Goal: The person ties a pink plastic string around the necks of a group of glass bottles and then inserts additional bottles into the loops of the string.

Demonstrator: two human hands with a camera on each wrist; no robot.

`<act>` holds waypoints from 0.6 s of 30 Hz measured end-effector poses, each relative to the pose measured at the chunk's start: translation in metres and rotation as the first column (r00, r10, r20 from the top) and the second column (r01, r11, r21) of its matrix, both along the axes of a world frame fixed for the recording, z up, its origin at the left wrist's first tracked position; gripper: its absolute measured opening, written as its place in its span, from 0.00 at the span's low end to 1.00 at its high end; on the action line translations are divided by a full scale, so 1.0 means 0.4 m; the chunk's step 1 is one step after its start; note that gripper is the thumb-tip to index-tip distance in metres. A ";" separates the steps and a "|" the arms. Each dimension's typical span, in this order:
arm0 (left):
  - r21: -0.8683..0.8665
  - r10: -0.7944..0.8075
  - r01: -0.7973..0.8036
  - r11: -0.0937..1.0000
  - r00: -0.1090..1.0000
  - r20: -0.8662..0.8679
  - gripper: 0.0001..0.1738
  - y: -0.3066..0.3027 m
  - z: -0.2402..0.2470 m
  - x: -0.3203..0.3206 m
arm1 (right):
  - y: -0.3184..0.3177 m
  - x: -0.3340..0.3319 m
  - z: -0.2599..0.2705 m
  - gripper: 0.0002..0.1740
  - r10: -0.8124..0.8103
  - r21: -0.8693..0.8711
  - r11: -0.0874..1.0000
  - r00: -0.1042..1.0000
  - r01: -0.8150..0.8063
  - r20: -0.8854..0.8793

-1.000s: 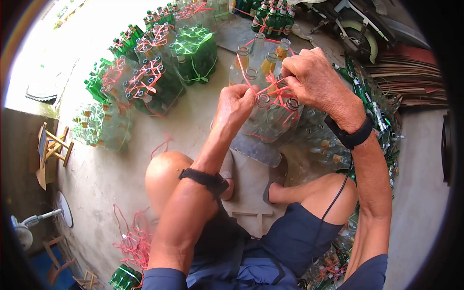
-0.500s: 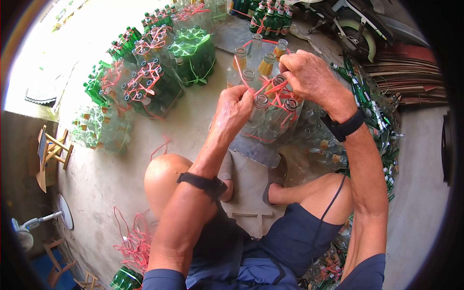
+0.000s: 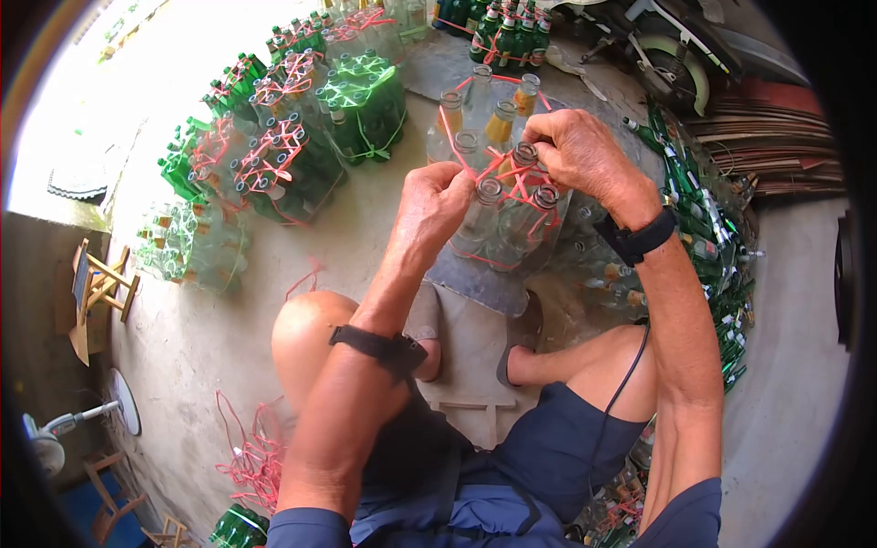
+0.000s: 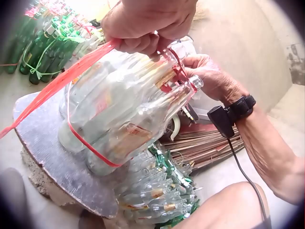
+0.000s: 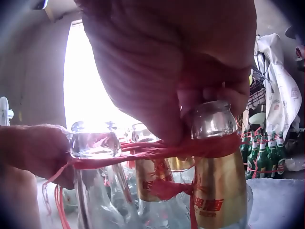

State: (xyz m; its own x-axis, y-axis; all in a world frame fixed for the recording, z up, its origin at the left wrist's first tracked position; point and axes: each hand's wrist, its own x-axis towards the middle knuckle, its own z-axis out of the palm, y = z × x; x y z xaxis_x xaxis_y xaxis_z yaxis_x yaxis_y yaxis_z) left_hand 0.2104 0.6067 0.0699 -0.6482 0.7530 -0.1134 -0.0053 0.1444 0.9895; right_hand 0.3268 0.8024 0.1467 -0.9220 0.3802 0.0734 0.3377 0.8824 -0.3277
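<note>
A cluster of clear glass bottles (image 4: pixel 119 102), some with gold neck labels, stands upright in front of the person, bound low down by a red band. Red plastic twine (image 4: pixel 62 78) also runs between the bottle necks. The left hand (image 3: pixel 437 205) pinches this twine between thumb and curled fingers at the left side of the necks. Across from it, the right hand (image 3: pixel 592 157) pinches twine close beside a gold-labelled bottle (image 5: pixel 219 186), whose neck the twine wraps. Its fingertips are partly hidden behind that neck in the right wrist view.
A dark slab (image 4: pixel 40 136) bears the cluster. Tied bottle bundles (image 3: pixel 279 164) stand to the left, with green bottles (image 3: pixel 512 38) behind. Loose bottles (image 3: pixel 699 233) are heaped at the right. Tangled red twine (image 3: pixel 251 466) lies by the left knee.
The right hand has moved slightly down and left, and twine sits lower round a front bottle's neck, whose rim now shows. The left hand keeps its hold, shifting slightly left.
</note>
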 end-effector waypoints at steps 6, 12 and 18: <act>-0.024 -0.007 0.009 1.000 0.997 0.071 0.16 -0.031 0.029 -0.018 | -0.009 0.027 -0.019 0.11 -0.021 -0.033 0.999 0.998 0.019 -0.061; -0.035 -0.042 0.044 0.998 0.998 0.050 0.13 -0.047 0.015 -0.027 | -0.074 0.081 -0.006 0.08 0.050 0.173 0.985 0.971 -0.009 -0.233; -0.024 -0.034 0.029 0.999 0.975 -0.221 0.13 -0.037 0.020 -0.037 | -0.173 0.132 0.000 0.11 0.028 0.139 0.990 0.984 -0.003 -0.177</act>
State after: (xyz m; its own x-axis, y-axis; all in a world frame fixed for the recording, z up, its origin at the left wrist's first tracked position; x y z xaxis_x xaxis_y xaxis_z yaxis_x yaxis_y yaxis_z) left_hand 0.1956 0.5919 0.0778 -0.6348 0.7725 0.0147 0.2182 0.1610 0.9625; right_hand 0.3796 0.7334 0.1465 -0.8952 0.3409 0.2870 0.2710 0.9278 -0.2566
